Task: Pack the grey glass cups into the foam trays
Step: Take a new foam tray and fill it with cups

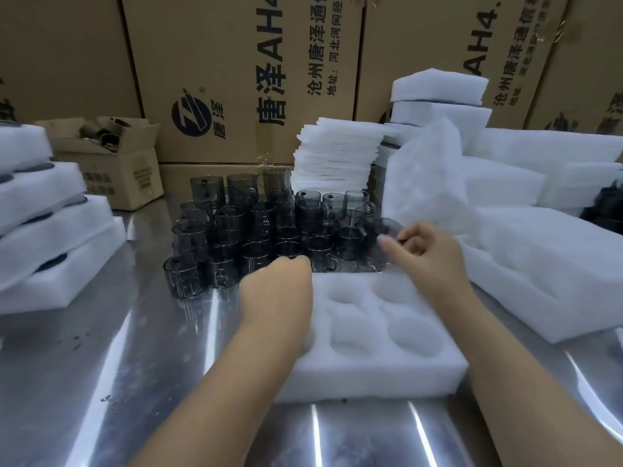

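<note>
Boxes: I count at least three tall brown cardboard boxes (236, 79) with black print along the back, and one small open carton (111, 156) at left.
Worktop: one worktop (101, 365) of shiny steel, streaked with glare.
Foam: a left stack (50, 237) of four thick white trays with dark rims in their hollows; a loose heap (539, 264) at right; one pile of thin sheets (333, 156) behind the cups.
Tray: one soft white tray (371, 365) lies in front of me. Four bare round hollows show, and my left forearm covers the rest.
Cups: roughly thirty cups (242, 227), too crowded to count exactly. They are smoky grey glass, straight-sided, with handles, and stand on the worktop just behind the tray, some two high.
Right hand: my right hand (428, 247) has curled fingers pinching one tilted, blurred held cup (384, 229) near the tray's far right corner.
Left hand: my left hand (279, 288) is knuckles up, fingers bent down at the front row. I cannot tell whether it grips anything.
</note>
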